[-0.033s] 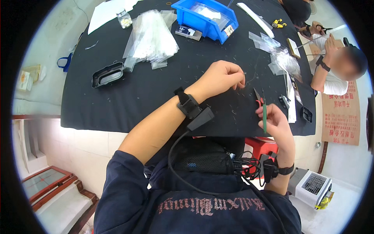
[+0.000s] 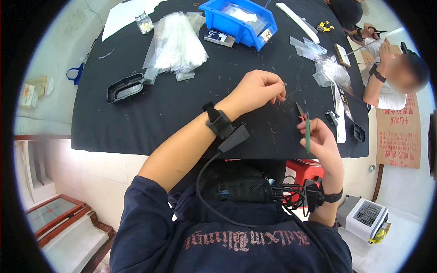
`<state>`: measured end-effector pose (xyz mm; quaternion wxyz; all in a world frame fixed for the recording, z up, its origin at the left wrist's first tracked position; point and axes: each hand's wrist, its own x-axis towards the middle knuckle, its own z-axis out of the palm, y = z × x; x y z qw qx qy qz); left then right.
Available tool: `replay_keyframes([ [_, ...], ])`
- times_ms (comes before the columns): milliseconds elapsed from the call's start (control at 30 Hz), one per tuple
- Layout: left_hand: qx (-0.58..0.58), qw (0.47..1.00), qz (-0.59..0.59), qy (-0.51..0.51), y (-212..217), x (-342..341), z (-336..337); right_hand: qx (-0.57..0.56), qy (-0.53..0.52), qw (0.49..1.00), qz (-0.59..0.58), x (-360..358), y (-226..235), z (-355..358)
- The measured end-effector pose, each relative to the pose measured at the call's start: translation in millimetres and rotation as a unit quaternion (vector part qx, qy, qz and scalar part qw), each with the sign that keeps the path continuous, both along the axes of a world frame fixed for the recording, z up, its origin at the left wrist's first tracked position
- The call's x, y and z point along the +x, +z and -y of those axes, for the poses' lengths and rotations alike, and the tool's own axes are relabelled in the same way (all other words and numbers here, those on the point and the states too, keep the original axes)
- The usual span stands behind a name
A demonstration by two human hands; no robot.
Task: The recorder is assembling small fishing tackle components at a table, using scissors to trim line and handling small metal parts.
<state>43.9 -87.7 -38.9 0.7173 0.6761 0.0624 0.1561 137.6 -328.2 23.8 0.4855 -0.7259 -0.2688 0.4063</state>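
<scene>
Over the middle of the black-covered table point(image 2: 191, 123), my left hand point(image 2: 266, 88) is closed in a pinch. Something small and thin pokes out at its fingertips, too fine to name, with a thin line curving up beyond it. To its right, near the table's front edge, my right hand point(image 2: 322, 139) grips a pair of scissors point(image 2: 307, 136) with green and red handles. Their blades point away from me and stand apart, touching nothing I can see. Short pale thread-like scraps lie scattered on the cloth between and below the hands.
Clear plastic sleeves point(image 2: 177, 45) lie in a pile at the back left, beside a small jar point(image 2: 144, 22). A blue bin point(image 2: 239, 20) stands at the back, yellow-handled pliers point(image 2: 325, 27) farther right. A black case point(image 2: 125, 88) lies left. A co-worker's arm point(image 2: 375, 82) reaches in at right.
</scene>
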Motion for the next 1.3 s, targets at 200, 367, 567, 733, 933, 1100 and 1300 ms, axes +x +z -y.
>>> replay_keyframes([
  [200, 0.175, 0.977, 0.099, 0.074, 9, -8, 2, 0.096, -0.037, 0.978, 0.181, 0, -26, -29],
  [367, 0.242, 0.950, 0.170, 0.104, 13, -9, 2, 0.097, -0.035, 0.980, 0.167, 3, -34, -30],
  [567, 0.275, 0.937, 0.183, 0.114, 14, -9, 0, 0.116, -0.036, 0.977, 0.177, 1, -35, -32],
  [733, 0.271, 0.939, 0.179, 0.112, 14, -9, 1, 0.125, -0.040, 0.977, 0.168, 0, -33, -32],
  [933, 0.286, 0.939, 0.163, 0.097, 13, -9, 0, 0.128, -0.041, 0.978, 0.161, 0, -31, -33],
  [1100, 0.287, 0.938, 0.167, 0.097, 13, -9, 0, 0.133, -0.040, 0.976, 0.165, 2, -32, -32],
  [1300, 0.285, 0.938, 0.172, 0.095, 13, -9, 1, 0.113, -0.009, 0.979, 0.171, 7, -32, -30],
])
